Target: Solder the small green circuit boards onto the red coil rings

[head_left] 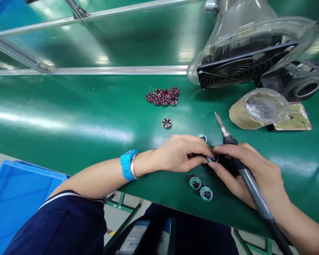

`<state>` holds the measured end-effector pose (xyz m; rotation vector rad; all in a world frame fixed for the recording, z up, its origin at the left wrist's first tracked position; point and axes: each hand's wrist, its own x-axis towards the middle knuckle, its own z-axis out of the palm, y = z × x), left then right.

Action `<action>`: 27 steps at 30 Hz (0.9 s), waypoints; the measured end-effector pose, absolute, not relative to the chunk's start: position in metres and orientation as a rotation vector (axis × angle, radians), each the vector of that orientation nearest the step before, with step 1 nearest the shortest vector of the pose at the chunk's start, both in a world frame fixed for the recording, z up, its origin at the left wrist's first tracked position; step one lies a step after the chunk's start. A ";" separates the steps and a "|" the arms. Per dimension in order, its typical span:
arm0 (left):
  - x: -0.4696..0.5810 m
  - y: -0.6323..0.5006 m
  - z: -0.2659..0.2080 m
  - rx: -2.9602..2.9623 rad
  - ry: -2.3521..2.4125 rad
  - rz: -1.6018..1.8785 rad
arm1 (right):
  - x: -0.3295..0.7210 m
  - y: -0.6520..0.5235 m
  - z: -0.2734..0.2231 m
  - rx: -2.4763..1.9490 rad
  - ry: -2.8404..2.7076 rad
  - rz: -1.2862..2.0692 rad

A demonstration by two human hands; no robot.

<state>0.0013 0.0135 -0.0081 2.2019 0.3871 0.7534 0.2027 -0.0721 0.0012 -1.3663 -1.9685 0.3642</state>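
Note:
My left hand [177, 154] is closed, with thumb and fingertips pinching a small round circuit board [213, 158] just above the bench. My right hand [257, 177] touches the same piece with thumb and forefinger, and a soldering iron [251, 187] lies across that palm with its tip pointing up and away. The fingers partly cover the board. Behind the fingertips is another green round board [202, 137]. Two coil pieces topped with green boards [195, 182] rest nearer my body. A single copper-wound ring coil [166, 123] sits beyond my left hand.
Farther back, several ring coils with red parts [164, 101] are grouped together. At the back right stand a fume hood with a black fan grille [234, 71], a paper-wrapped cup [246, 111] and a dark stand [303, 85]. A blue bin [23, 198] is at the left.

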 end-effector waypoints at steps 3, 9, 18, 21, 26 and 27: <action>0.004 0.010 -0.007 2.352 0.405 0.785 | 0.210 -0.073 0.001 -1.356 -1.979 0.433; 0.007 0.009 -0.008 2.368 0.472 0.744 | 0.215 -0.075 0.001 -1.334 -1.984 0.365; -0.012 0.019 0.009 2.108 0.478 0.526 | 0.212 -0.078 0.000 -1.324 -2.069 0.248; -0.008 0.018 0.008 2.114 0.453 0.500 | 0.211 -0.077 0.002 -1.303 -2.061 0.248; 0.000 0.014 0.001 2.222 0.361 0.645 | 0.208 -0.076 0.006 -1.272 -2.005 0.319; 0.001 0.013 0.001 2.243 0.355 0.661 | 0.207 -0.076 0.006 -1.272 -1.990 0.324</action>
